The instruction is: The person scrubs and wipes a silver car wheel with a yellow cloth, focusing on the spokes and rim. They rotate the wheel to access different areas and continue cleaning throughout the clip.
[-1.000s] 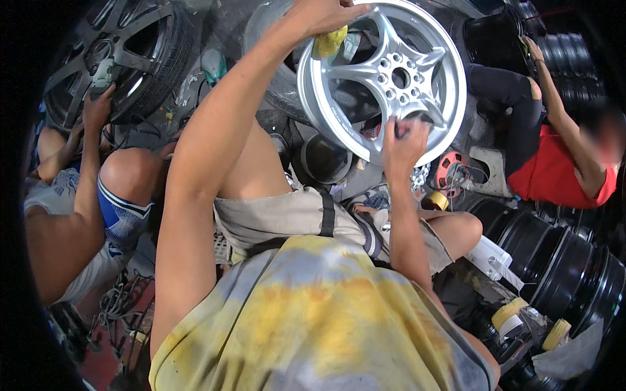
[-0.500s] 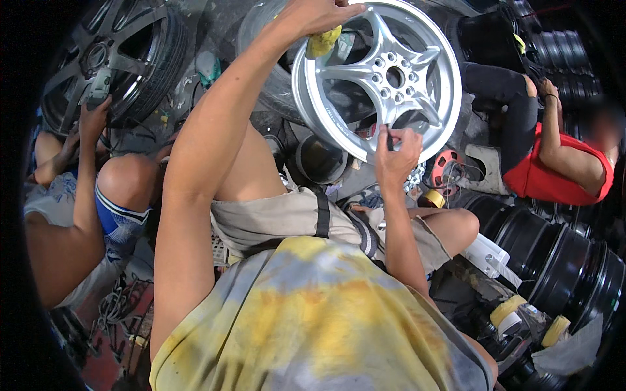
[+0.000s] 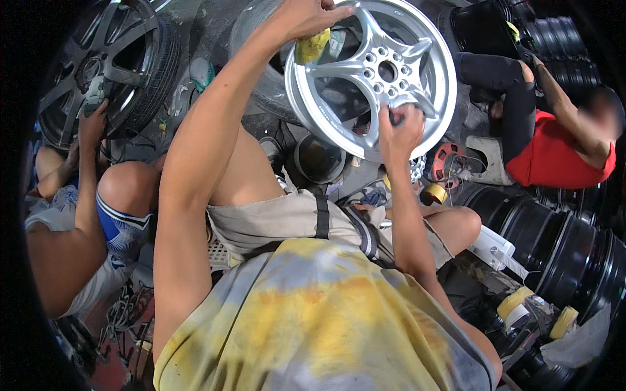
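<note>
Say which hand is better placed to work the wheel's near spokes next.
Right, likely: the right hand is at those spokes, holding something dark; the left hand is at the far rim.

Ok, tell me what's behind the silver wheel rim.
Behind the silver wheel rim, part of a grey tire shows past its left edge, and something pale, too small to identify, shows through the upper-left opening. Whatever lies behind its solid parts and the right hand is covered.
</note>
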The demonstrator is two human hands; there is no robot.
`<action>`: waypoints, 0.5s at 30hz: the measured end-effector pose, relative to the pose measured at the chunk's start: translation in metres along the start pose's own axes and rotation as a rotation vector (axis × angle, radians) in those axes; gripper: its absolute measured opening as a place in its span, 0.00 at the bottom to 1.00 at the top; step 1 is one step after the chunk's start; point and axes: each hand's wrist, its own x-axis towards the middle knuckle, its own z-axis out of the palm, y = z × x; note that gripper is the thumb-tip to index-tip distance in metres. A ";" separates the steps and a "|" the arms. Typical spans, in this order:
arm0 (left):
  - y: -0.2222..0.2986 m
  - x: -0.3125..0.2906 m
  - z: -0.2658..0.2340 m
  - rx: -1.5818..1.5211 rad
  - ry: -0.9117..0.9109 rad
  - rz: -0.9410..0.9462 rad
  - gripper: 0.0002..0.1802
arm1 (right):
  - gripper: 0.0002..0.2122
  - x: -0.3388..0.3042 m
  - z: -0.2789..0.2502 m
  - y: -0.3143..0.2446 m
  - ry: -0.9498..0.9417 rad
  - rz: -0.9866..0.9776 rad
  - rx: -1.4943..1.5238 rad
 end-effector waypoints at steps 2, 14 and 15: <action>0.005 0.000 0.005 -0.084 -0.016 0.013 0.29 | 0.11 0.013 0.007 0.008 0.005 0.037 -0.008; 0.042 -0.012 0.074 -0.775 -0.422 -0.263 0.36 | 0.15 0.012 -0.014 0.026 -0.187 0.209 0.283; 0.039 -0.014 0.086 -0.795 -0.436 -0.214 0.37 | 0.15 0.016 -0.008 0.027 -0.184 0.230 0.307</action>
